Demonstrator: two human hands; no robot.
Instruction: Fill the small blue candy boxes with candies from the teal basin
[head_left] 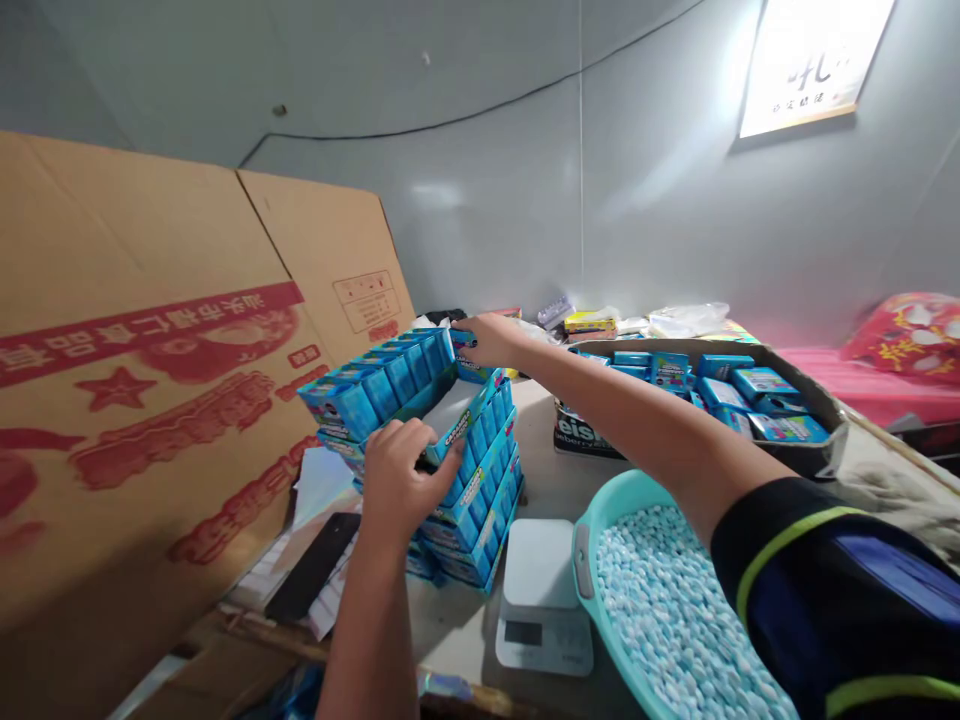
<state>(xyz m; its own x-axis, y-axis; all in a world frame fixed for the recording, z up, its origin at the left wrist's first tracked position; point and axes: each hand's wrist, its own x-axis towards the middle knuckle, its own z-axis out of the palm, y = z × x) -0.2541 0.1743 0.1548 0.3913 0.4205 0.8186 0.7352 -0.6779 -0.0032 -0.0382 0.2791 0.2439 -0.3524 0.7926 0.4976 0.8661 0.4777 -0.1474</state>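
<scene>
Stack of blue trays stands near eleven o'clock from the wearer in the head view. The left hand clamps the top tray's near end; the right hand is closed on a small blue packet at its far end. Uneven pressure could tip the tall layers. From the stack, the cardboard carton blocks nine o'clock; the scale and tub crowd four.

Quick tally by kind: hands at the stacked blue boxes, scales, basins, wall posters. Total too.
Hands (left hand, right hand) at the stacked blue boxes: 2
White scale: 1
Turquoise basin: 1
Wall poster: 1
Total: 5
</scene>
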